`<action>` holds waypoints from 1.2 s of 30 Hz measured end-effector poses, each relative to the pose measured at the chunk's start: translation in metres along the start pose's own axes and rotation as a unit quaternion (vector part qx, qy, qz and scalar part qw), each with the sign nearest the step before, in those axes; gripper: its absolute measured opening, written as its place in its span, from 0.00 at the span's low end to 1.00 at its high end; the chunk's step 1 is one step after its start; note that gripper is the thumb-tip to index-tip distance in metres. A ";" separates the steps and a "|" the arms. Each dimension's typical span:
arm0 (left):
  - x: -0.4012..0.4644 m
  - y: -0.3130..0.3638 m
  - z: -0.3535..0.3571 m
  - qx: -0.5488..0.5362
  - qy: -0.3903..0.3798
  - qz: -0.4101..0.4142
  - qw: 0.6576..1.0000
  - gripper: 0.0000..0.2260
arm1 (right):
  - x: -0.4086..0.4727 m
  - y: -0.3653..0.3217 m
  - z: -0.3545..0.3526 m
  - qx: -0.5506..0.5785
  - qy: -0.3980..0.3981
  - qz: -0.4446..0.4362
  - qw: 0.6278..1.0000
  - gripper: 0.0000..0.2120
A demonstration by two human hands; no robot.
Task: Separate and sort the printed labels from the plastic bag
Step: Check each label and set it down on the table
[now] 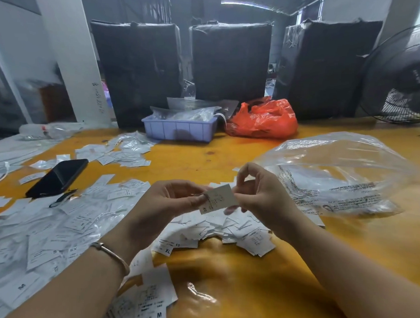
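Yellow table (228, 159): work surface. Black phone (58, 177): lying flat at 9 o'clock. Lavender plastic bin (179, 130): at 12 o'clock, holding clear packets. Orange-red bag (265, 120): crumpled, just beside the bin at 1 o'clock. Three black-wrapped bundles (231, 62): upright behind. Fan (397, 77): at 2 o'clock.

Held label (218, 199): XS. Table labels: XL (167, 250), M (159, 314).

Head-worn view looks forward and down, seemingly close over table (252, 158).
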State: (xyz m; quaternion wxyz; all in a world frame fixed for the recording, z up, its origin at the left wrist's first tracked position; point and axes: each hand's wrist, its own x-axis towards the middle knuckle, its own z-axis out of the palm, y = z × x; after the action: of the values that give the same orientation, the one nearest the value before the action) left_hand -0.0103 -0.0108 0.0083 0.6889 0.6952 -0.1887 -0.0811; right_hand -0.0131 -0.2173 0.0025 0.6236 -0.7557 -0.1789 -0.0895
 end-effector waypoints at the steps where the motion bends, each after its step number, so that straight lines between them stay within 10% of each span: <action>1: 0.001 -0.001 0.000 0.012 0.025 -0.006 1.000 0.06 | 0.000 -0.001 0.001 0.002 -0.002 -0.005 1.000 0.15; 6: 0.003 -0.004 0.002 0.046 0.065 -0.023 0.997 0.03 | -0.001 -0.002 0.000 0.022 -0.028 0.022 0.999 0.05; 10: 0.002 -0.005 0.003 0.069 0.057 -0.026 0.996 0.03 | -0.002 -0.001 -0.001 -0.021 -0.051 0.038 0.998 0.15; 27: 0.002 -0.003 -0.002 0.118 0.110 0.034 0.986 0.23 | 0.002 0.007 -0.017 0.073 0.129 -0.016 0.989 0.13; 36: -0.002 0.001 0.002 0.096 0.059 0.057 0.992 0.09 | -0.001 -0.008 -0.012 0.000 0.146 -0.118 0.982 0.17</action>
State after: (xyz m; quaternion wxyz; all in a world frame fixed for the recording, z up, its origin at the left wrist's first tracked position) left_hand -0.0132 -0.0117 0.0089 0.6323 0.7498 -0.1942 0.0177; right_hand -0.0161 -0.2282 0.0123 0.6283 -0.7078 -0.1736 -0.2723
